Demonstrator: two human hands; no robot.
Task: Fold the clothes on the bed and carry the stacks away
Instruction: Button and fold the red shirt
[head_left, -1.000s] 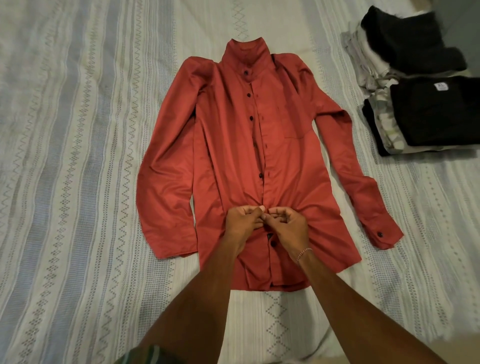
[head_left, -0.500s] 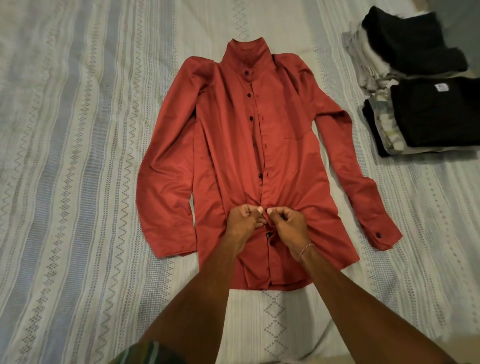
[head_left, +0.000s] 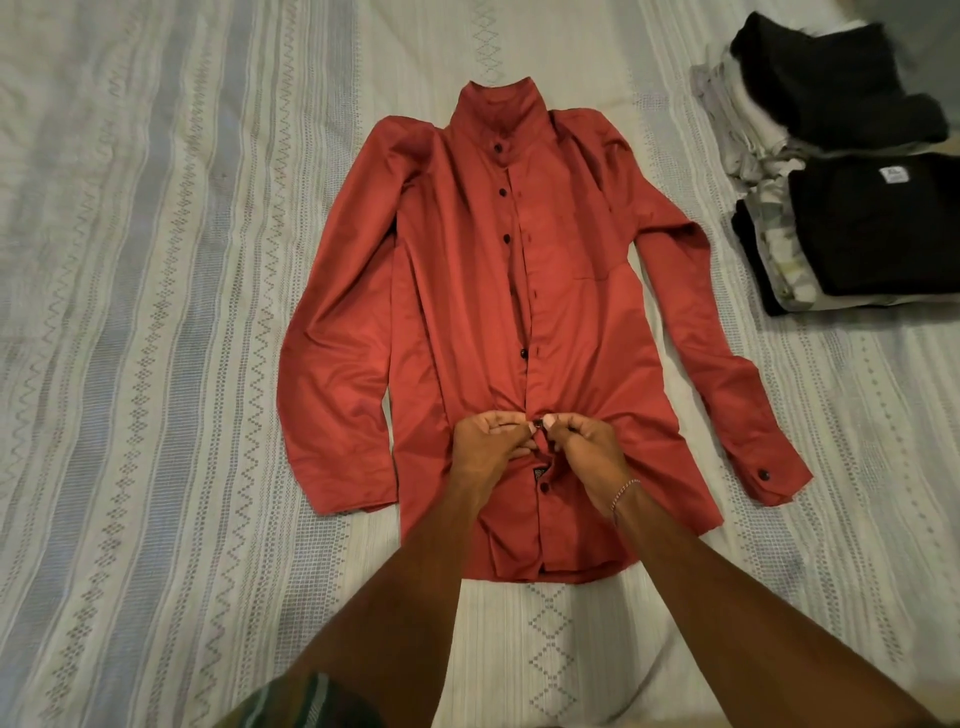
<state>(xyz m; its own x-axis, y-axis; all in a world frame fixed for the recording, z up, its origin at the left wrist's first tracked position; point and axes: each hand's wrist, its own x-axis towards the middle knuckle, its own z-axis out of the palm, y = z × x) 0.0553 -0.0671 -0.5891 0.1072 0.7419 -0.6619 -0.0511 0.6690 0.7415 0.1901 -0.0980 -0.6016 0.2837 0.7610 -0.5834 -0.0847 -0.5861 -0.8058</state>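
While the red shirt (head_left: 519, 322) is lying face up in the middle of the bed (head_left: 130, 312), its left sleeve is resting flat along the body. Just below mid-placket, the left hand (head_left: 485, 441) is pinching one front edge and the right hand (head_left: 589, 447) is pinching the other, likely fastening a button so the front stays closed for folding. Further right, the other sleeve is angling outward toward the folded stacks (head_left: 852, 208), which are sitting well apart near the bed's edge, leaving open sheet on both sides for folding.
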